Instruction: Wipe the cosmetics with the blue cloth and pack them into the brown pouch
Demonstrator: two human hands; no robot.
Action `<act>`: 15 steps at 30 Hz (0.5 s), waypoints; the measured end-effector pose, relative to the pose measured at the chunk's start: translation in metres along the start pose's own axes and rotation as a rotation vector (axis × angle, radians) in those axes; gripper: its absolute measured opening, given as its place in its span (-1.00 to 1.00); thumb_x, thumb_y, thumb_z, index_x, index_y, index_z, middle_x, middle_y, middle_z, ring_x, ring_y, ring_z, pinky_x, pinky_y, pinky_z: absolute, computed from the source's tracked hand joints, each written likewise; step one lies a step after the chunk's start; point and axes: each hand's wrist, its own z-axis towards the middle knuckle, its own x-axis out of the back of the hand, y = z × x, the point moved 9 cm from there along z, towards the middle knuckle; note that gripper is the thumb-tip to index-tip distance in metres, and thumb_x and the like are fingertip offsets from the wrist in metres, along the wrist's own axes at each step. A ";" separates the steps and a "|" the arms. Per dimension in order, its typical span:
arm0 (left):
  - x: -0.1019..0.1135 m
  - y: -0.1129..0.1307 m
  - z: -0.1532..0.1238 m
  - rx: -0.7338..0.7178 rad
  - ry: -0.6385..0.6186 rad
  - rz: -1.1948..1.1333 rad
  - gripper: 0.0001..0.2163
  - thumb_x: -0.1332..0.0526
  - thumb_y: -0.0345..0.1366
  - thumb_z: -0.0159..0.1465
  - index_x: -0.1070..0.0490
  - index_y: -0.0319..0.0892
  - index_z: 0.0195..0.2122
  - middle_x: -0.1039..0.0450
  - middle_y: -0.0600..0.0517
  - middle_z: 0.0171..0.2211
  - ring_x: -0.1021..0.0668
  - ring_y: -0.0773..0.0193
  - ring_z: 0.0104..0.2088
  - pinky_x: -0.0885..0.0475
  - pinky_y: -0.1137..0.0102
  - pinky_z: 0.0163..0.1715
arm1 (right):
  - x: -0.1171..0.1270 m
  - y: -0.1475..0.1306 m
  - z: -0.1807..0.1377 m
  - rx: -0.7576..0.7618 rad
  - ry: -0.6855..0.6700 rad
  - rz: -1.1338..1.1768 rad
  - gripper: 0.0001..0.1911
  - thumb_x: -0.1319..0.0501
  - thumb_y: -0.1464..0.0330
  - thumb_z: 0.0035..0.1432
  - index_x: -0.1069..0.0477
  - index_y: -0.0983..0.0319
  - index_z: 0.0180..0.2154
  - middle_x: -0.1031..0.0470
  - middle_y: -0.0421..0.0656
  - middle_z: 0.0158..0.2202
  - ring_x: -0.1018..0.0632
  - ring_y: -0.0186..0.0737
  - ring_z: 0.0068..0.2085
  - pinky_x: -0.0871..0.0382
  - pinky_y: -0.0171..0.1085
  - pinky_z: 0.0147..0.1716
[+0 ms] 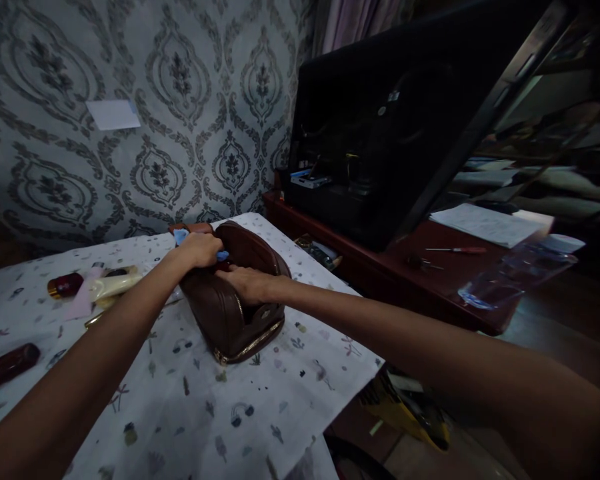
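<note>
A dark brown leather bag (215, 320) with gold zips stands on the patterned white cloth, its top unzipped. My left hand (199, 250) is closed at the bag's far left rim, with bits of a blue cloth (181, 236) showing on both sides of the fist. Through the opening reaches my right hand (253, 283); its fingers are hidden inside the bag, close to something dark red. Left of the bag lie a cream-coloured tube (115, 287) and a dark red bottle with a gold band (66, 285).
A dark red glossy object (10, 367) lies at the table's left edge. Right of the covered table (280, 400), a reddish desk (445, 287) holds a large black screen (380, 133), a screwdriver (460, 250), papers (485, 223) and a clear plastic container (520, 273). Patterned wallpaper rises behind.
</note>
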 end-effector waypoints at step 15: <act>0.030 0.007 -0.055 -0.110 0.341 -0.279 -0.79 -0.03 -0.23 0.31 -0.45 -0.09 -0.21 -0.56 -0.01 -0.30 -0.57 0.14 -0.26 -0.33 0.39 -0.30 | 0.004 0.023 -0.004 -0.322 -0.030 0.086 -0.44 -0.26 0.29 0.15 -0.25 0.25 0.16 -0.48 0.18 0.10 -0.54 0.18 0.10 -0.47 -0.05 -0.06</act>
